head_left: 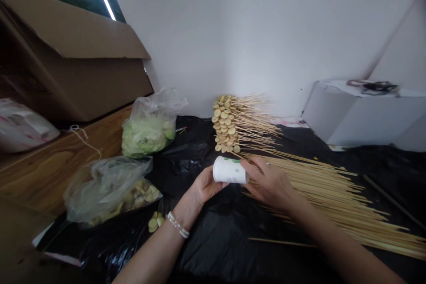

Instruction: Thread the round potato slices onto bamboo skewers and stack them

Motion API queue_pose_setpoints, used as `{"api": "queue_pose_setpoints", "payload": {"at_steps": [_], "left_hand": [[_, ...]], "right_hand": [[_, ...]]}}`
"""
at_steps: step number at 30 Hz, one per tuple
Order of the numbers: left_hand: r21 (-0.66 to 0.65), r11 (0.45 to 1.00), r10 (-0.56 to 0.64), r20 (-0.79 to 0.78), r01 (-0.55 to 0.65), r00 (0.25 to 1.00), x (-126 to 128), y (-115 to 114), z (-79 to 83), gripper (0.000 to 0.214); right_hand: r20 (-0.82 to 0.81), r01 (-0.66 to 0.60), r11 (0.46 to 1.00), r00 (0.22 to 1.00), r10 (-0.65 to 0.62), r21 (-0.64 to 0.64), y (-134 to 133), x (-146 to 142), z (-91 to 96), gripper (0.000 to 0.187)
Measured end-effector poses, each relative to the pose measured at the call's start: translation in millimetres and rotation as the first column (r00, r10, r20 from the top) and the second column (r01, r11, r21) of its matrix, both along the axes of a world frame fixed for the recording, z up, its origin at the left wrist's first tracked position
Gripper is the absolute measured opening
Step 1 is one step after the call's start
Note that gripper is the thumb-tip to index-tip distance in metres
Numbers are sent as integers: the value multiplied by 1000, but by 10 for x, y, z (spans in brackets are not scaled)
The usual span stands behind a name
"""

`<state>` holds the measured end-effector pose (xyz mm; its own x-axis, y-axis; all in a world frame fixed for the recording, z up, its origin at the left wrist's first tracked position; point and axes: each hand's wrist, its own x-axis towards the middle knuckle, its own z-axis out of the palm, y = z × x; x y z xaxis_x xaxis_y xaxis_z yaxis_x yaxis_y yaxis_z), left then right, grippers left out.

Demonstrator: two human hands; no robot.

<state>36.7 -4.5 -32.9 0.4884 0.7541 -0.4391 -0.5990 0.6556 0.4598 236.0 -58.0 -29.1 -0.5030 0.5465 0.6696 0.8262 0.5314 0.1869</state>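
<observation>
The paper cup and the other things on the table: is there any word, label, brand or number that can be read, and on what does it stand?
No text can be read.
Paper cup, held between left hand and right hand: only green marks, too small to read.
Pink-and-white bag: pink print, blurred.
Cardboard box: no print visible.

Paper cup [230, 170]: showing white with small green marks. Bracelet [178, 225]: gleaming silver-white. Bare skewers [333, 191]: lying pale yellow against black plastic sheet [213, 239]. Loaded skewers [226, 122]: carrying tan round slices. Upper bag [149, 126]: showing clear film over light green pieces. Lower bag [106, 188]: showing greyish clear film over yellowish pieces. Loose slices [155, 222]: appearing yellow-green. Cardboard box [76, 53]: showing plain brown. Tabletop [49, 164]: displaying brown wood grain. White box [359, 113]: standing against white wall [249, 22].
</observation>
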Motion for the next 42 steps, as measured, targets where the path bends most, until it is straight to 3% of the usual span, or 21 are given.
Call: {"api": "queue_pose_setpoints", "payload": {"at_steps": [5,10,14,19,24,30,35,42], "left_hand": [[29,999,-38,25,37,999,-33,30,-24,32],[0,1000,-21,-36,21,999,-54,26,-37,30],[28,999,-28,1,28,1000,-74,32,-64,33],[-11,999,-36,-1,36,999,-70,44,-87,34],[-52,999,11,1,-11,1000,-61,42,-73,34],[-70,997,26,-44,-29,999,-49,32,-32,30],[-112,992,51,18,-48,999,-73,38,-6,25],[-185,982,46,71,-32,996,-129,52,26,18]], "right_hand": [[-49,-7,1000,999,7,4,-10,17,29,42],[8,47,998,999,-47,-43,-16,36,48,42],[-65,39,999,997,-40,-18,-11,42,56,44],[65,68,998,996,-68,-4,12,57,50,41],[-50,86,996,995,-85,8,4,72,59,42],[-25,122,987,992,-125,-107,17,24,10,43],[-93,220,969,969,-231,-117,54,42,-11,48],[-118,236,964,961,-251,-126,37,34,15,48]]}}
